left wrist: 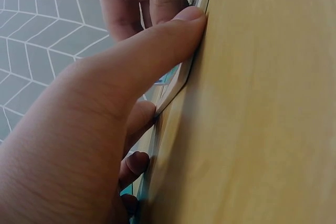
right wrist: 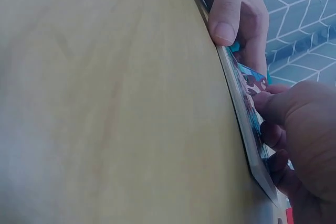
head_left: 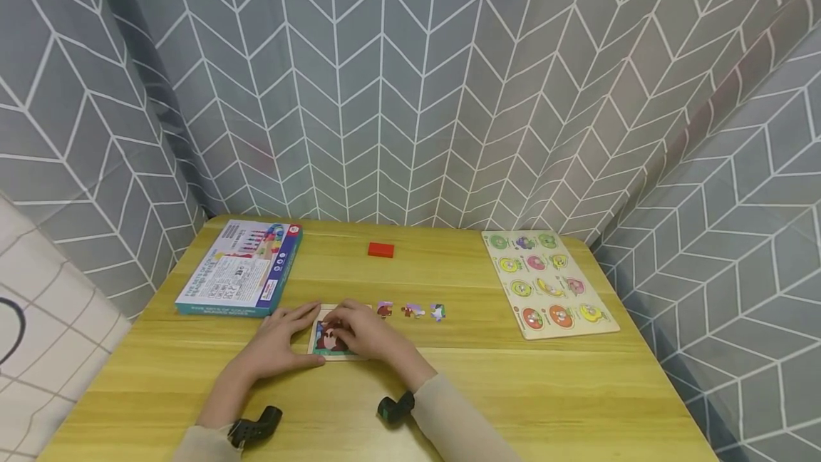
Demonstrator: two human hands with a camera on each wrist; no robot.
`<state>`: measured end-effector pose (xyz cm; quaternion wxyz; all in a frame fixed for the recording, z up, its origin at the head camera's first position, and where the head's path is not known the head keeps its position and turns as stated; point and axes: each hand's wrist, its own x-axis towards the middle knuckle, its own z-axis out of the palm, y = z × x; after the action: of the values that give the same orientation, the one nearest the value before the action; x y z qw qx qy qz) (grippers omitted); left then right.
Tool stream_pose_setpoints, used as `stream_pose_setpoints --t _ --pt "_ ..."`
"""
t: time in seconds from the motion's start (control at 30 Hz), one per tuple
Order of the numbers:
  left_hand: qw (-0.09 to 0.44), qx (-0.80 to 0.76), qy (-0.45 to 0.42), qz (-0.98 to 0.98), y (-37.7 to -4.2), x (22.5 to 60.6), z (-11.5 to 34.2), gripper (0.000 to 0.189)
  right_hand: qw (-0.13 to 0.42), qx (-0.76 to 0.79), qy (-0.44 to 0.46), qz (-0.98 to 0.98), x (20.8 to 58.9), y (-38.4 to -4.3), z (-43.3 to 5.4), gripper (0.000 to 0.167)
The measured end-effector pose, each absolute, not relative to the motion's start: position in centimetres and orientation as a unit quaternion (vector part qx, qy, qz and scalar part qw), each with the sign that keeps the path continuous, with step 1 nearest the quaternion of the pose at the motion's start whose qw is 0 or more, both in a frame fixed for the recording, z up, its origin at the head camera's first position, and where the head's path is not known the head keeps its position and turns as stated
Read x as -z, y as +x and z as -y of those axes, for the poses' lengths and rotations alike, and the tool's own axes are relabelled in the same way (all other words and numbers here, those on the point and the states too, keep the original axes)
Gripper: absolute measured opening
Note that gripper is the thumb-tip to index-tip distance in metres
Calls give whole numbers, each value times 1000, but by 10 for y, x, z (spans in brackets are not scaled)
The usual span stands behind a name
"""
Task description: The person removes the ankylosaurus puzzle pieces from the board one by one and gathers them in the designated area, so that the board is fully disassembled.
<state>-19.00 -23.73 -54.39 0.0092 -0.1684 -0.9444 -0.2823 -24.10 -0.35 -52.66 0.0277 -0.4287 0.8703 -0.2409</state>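
Note:
A small jigsaw puzzle tray (head_left: 341,358) with a pale wooden rim and a colourful picture lies flat on the table. My left hand (head_left: 272,344) holds it by its left side, thumb along the near edge and index finger at the far left corner. Over the tray, my right hand (head_left: 368,332) pinches a puzzle piece (right wrist: 253,78) with blue and brown print, tilted up from the picture in the right wrist view. The right fingers hide much of the tray's right half. Three loose puzzle pieces (head_left: 412,311) lie in a row to the right.
A boxed set (head_left: 234,269) lies at the back left, close beyond the left hand. Toward the back middle sits a red block (head_left: 381,250). A wooden fruit puzzle board (head_left: 545,284) lies on the right. Patterned curtains (head_left: 398,91) border the wooden table (head_left: 545,405).

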Motion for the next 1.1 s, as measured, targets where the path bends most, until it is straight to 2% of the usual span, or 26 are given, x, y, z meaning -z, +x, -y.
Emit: stream_pose_setpoints --t 0.23,1.1 --pt "11 278 -171 945 -192 543 237 105 17 222 -433 -873 523 -241 5 25" --pt "14 268 -175 947 -189 541 237 105 43 244 -418 -874 516 -237 2 29"
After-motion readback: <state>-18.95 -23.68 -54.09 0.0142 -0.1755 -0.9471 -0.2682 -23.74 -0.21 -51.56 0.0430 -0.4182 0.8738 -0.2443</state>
